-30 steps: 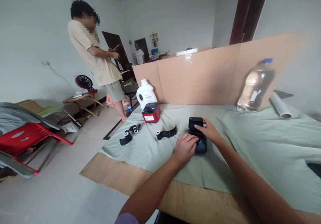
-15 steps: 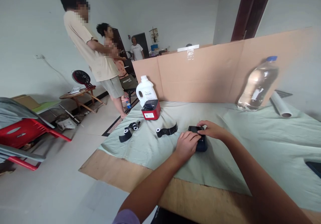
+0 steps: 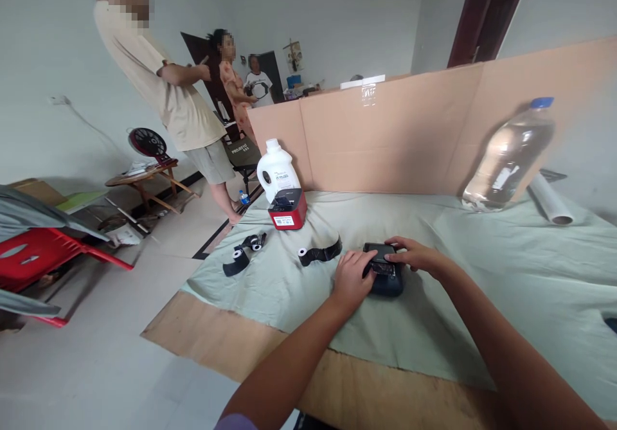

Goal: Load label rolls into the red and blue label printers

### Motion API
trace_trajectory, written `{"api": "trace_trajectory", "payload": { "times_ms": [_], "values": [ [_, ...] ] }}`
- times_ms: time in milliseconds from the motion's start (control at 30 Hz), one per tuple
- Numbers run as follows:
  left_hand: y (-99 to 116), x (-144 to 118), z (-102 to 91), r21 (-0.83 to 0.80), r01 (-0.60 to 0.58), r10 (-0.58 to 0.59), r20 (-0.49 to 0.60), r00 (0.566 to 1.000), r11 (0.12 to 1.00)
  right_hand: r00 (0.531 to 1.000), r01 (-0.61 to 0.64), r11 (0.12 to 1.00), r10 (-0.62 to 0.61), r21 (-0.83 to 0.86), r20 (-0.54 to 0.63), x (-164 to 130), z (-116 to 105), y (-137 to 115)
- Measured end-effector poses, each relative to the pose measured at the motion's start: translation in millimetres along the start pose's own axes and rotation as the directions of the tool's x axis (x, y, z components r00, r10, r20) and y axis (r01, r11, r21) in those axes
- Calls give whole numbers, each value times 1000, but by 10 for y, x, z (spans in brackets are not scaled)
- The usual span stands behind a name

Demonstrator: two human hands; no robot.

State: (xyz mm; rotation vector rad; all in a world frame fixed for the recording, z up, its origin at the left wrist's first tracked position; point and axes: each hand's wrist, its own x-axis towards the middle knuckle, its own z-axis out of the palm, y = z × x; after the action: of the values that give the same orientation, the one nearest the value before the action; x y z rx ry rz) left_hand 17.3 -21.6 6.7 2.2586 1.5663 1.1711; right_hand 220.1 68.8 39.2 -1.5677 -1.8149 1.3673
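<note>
Both hands are on a small dark device (image 3: pixel 384 274), probably a pocket printer, which lies flat on the green cloth (image 3: pixel 482 276) that covers the desk (image 3: pixel 202 337). The left hand (image 3: pixel 351 280) grasps the device from its left side, with the fingers curled against the body. The right hand (image 3: pixel 415 256) rests on the upper right edge, and its fingertips press on the top cover. The cover appears lowered onto the body; I cannot tell if it is fully latched.

To my judgement, the work on this device is near its end: the lid is down, and no paper roll shows inside. What seems left is the final press to close it, and maybe a check that paper comes out, but the pictures do not show the paper slot clearly.

Just to the left of the device lies a paper roll with a black strip (image 3: pixel 319 253), apart from the hands. Farther left there is a second loose roll (image 3: pixel 243 255). A red printer (image 3: pixel 288 209) stands behind them, touching a white jug (image 3: pixel 276 173). A water bottle (image 3: pixel 508 158) stands at the far right, against the cardboard wall (image 3: pixel 400 141). Other persons stand in the room, well apart from the desk.
</note>
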Motion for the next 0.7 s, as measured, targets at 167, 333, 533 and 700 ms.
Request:
{"api": "trace_trajectory", "payload": {
  "times_ms": [167,333,533,700],
  "values": [
    [29,21,-3,21,40,-40,7,999,999,999,-37,999,37,-11,-14,-14,54,0],
    [-30,-13,50,-74,32,-34,-36,999,997,976,26,998,-14,56,-215,-147,241,89],
    [-65,-60,168,-422,180,-204,-10,979,889,881,256,961,-188,105,-434,-546,608,311],
    [60,283,237,-499,118,-179,-76,981,858,841,343,935,-267,84,-470,-682,571,305]
  ]
}}
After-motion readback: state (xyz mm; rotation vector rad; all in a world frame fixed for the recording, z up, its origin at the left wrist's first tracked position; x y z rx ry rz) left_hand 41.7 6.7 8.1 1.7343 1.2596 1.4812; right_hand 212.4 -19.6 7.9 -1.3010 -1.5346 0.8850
